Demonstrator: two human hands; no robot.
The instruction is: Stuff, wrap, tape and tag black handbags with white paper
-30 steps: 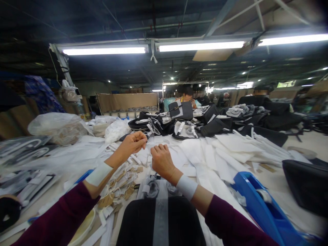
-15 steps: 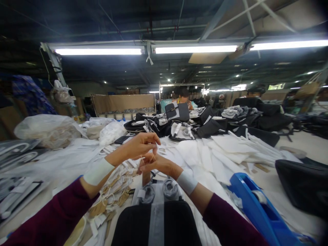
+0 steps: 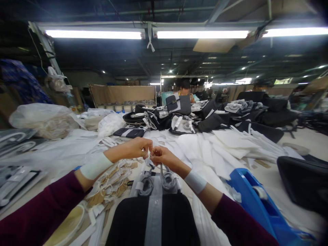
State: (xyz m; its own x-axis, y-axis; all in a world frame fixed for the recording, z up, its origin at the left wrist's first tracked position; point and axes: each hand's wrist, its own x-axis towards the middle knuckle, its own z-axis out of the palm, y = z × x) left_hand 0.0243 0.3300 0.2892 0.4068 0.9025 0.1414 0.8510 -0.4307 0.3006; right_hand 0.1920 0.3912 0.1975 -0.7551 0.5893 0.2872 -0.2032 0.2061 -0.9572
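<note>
My left hand point(image 3: 137, 149) and my right hand point(image 3: 162, 156) meet fingertip to fingertip above the table, both pinched on a thin string or tag loop too small to make out clearly. Right below them lies a black bag point(image 3: 153, 220) with a grey centre stripe and wrapped grey hardware at its top edge. A heap of brown paper tags with white strings point(image 3: 112, 186) lies under my left forearm. Both wrists wear white bands over dark red sleeves.
A blue tape dispenser point(image 3: 258, 208) sits at the right, a black bag point(image 3: 304, 184) beyond it. White dust bags point(image 3: 230, 147) cover the table middle. More black bags point(image 3: 179, 106) are piled at the far end, where other people sit. Plastic-wrapped bundles point(image 3: 43, 119) lie left.
My hands dropped lower and came together, both now pinching at one spot just above the bag's top. The view tilted down slightly.
</note>
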